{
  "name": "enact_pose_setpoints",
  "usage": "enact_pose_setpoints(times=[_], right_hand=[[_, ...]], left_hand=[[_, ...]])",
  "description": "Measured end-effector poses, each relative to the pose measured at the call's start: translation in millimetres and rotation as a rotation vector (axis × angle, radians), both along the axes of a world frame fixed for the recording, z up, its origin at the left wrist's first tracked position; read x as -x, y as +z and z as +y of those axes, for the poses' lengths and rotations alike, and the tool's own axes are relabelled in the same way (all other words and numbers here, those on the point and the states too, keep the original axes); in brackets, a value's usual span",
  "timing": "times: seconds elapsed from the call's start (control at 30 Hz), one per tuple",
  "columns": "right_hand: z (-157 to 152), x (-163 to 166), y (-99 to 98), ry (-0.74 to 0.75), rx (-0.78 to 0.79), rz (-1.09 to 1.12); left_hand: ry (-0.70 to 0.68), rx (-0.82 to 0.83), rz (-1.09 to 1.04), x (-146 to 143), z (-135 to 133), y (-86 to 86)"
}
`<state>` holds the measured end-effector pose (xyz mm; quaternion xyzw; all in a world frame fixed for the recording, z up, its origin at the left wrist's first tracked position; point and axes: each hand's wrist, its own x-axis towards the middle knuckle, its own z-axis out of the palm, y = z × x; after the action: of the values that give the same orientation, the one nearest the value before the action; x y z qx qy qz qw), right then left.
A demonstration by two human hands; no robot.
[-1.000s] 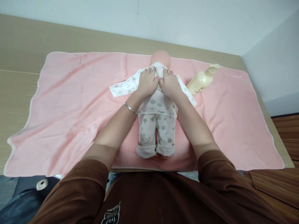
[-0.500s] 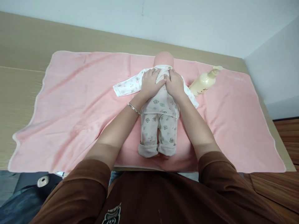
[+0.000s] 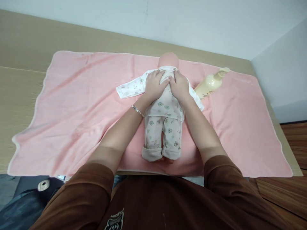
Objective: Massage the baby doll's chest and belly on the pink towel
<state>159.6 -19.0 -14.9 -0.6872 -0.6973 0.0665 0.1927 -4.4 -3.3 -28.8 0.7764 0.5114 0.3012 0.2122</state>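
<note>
We have both hands on the doll (image 3: 163, 124), which lies lengthwise on a pink towel (image 3: 79, 105) spread over the worktop (image 3: 21, 48). Its head (image 3: 169, 59) points away from us and its feet are towards us.

Our left hand (image 3: 154, 85) and right hand (image 3: 180, 86) rest side by side on the doll's upper body, just below the head. The palms are down, the fingers lie loosely flat over the shoulders, and the thumbs meet along the middle. Neither hand is closed around anything; they press or smooth the cloth of the top (image 3: 165, 107). We cannot tell whether a fold of it is pinched under the thumbs. A thin bracelet (image 3: 137, 111) sits on the left wrist, beside the doll's waist.

Judging by how things lie, most of the clothing is already in place. The printed top covers the body down to the waist. The matching trousers (image 3: 163, 132) are on both legs, with the cuffs (image 3: 151, 153) turned up at the feet.

The part not settled seems to be the upper edge of the top, under our hands. One sleeve (image 3: 130, 88) stretches out flat from the doll's shoulder on our left and looks empty. The sleeve on the other side is mostly hidden by our right forearm.

A cream pump bottle (image 3: 209, 84) lies on its side on the towel, just beside the doll's shoulder on our right. Its nozzle points away from the doll, and neither hand touches it.
</note>
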Motion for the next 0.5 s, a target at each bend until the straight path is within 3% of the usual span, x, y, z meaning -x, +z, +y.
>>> enact_pose_setpoints(times=[0.5], right_hand=[[-5.9,1.6,1.7,0.017,-0.057,0.026]], left_hand=[[0.011,-0.006,0.005,-0.3,-0.4,2.3]])
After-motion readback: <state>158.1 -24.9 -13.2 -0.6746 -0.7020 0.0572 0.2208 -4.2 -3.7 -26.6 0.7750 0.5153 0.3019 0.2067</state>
